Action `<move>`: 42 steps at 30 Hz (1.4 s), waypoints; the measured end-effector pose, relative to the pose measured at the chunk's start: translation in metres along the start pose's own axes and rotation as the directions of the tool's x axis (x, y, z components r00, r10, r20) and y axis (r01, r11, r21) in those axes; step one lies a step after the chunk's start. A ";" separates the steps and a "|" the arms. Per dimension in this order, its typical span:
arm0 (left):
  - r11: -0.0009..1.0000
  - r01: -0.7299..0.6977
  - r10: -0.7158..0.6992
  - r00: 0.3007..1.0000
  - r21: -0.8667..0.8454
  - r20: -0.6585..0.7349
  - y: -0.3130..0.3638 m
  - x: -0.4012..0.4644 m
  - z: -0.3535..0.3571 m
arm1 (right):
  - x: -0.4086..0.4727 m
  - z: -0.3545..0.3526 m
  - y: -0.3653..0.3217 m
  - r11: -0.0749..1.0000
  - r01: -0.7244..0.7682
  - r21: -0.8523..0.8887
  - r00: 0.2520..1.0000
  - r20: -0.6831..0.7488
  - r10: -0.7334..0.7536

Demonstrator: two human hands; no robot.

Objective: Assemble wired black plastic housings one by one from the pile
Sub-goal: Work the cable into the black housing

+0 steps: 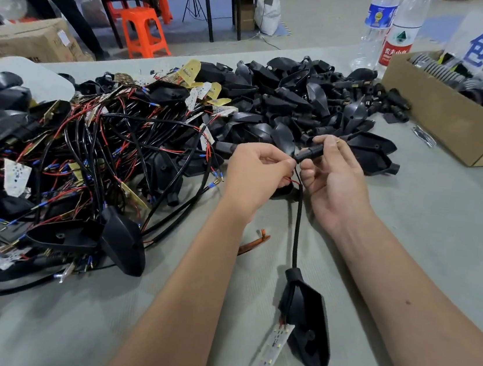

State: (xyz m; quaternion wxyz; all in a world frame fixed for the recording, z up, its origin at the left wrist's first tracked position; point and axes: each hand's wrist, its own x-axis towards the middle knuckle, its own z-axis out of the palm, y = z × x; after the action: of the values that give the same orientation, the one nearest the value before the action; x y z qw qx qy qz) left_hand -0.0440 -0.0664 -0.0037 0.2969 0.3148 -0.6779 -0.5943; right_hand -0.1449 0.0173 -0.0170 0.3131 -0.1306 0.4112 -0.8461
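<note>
Grey bench (410,234): beside the pile (86,148), left hand (258,174) pinches wires; right hand (331,175) grips stem (310,154). Feed wires straight.

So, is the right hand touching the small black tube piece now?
Touching. In the head view, the right hand pinches the small black tube piece between thumb and fingers, while the left hand pinches the wire at its end.

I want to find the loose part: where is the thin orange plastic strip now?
In the head view the thin orange plastic strip lies on the grey table, between the two forearms, just left of the black sleeved cable and right of the tangled wire pile.
</note>
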 end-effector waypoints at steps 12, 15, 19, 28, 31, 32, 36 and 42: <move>0.971 0.114 -0.115 0.993 -0.210 0.005 0.000 0.000 -0.009 | -0.001 0.002 -0.002 0.997 -0.062 0.054 0.998 -0.007 0.062; 0.996 0.040 -0.041 0.999 -0.085 -0.002 0.003 0.000 -0.009 | -0.001 0.001 -0.002 0.999 -0.041 -0.035 0.999 -0.023 0.041; 0.997 -0.043 0.044 0.999 0.060 -0.018 0.007 0.001 -0.010 | -0.001 0.000 -0.001 0.998 0.002 -0.061 0.999 -0.038 -0.005; 0.998 -0.051 0.053 0.993 0.021 -0.102 0.007 0.003 -0.013 | 0.002 -0.003 0.000 0.999 -0.026 -0.020 1.000 0.012 0.026; 0.997 0.037 -0.042 0.996 -0.070 -0.074 0.004 0.002 -0.012 | 0.003 -0.004 -0.001 0.998 -0.015 0.063 1.000 -0.023 0.016; 0.996 0.052 -0.056 0.997 -0.075 -0.049 0.003 0.001 -0.012 | 0.004 -0.004 -0.001 0.998 -0.013 0.069 0.999 -0.029 0.015; 0.996 0.032 -0.034 0.999 -0.080 -0.030 0.004 0.001 -0.013 | 0.002 -0.002 -0.001 0.998 -0.020 0.056 0.999 -0.035 0.022; 0.939 -0.226 0.222 0.974 0.257 0.047 0.005 0.002 -0.008 | 0.000 -0.001 0.000 1.000 0.008 -0.018 0.998 -0.067 -0.009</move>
State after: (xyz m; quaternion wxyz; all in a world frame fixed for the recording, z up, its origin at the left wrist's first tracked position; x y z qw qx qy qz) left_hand -0.0395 -0.0721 0.0022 0.3126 0.2668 -0.7842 -0.4649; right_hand -0.1455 0.0178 -0.0170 0.2943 -0.1065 0.4283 -0.8477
